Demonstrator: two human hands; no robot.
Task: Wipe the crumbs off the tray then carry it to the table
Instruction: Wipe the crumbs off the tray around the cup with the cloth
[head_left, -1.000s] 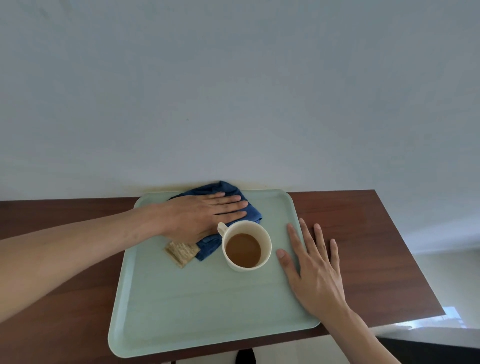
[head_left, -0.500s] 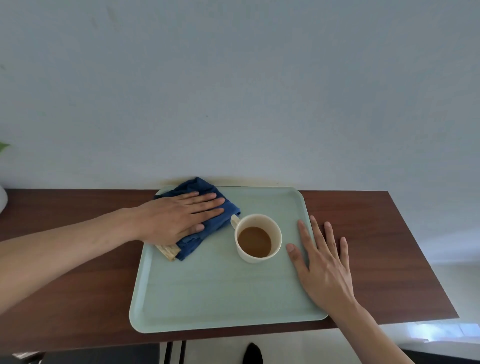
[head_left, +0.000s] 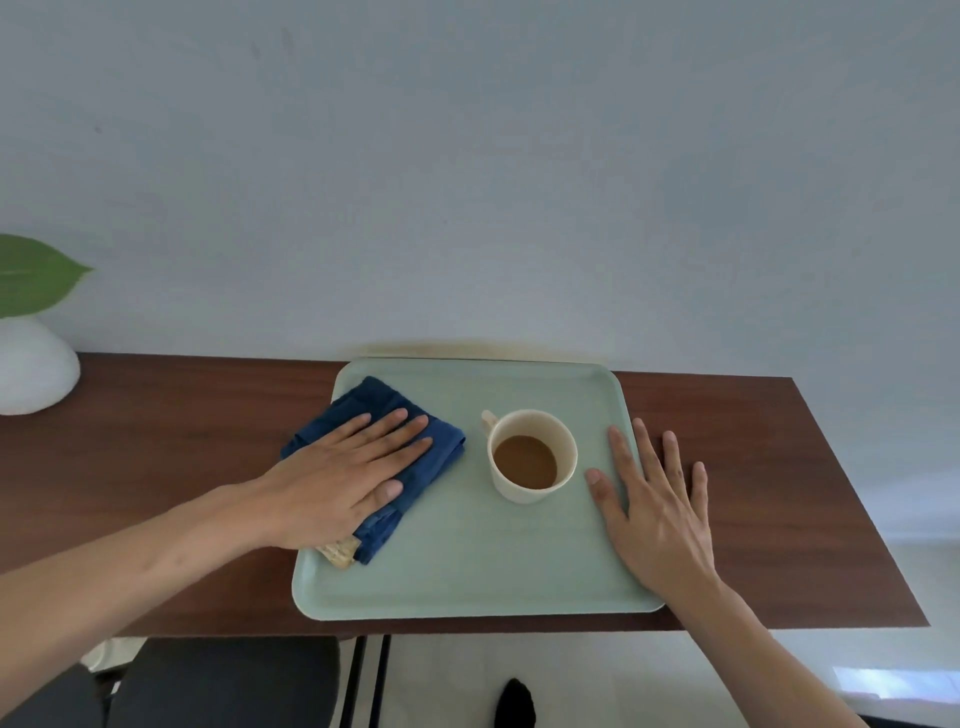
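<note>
Left hand (head_left: 340, 475): fingers flat, pressing blue cloth (head_left: 415, 457) at the tray's (head_left: 467, 587) left edge; cracker (head_left: 340, 551) just beneath its heel.
Right hand (head_left: 652, 512): flat, steadying tray's right rim.
Wipe direction: leftward, off the edge.

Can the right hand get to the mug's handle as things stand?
Probably not directly: the handle sits on the mug's far left side, away from the right hand, so the mug body is in the way.

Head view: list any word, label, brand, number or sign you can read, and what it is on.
None: no readable text anywhere in this view.
The tray, cup, blue cloth, cracker, wooden shelf, white pot and wall carry no print, label or logo.
</note>
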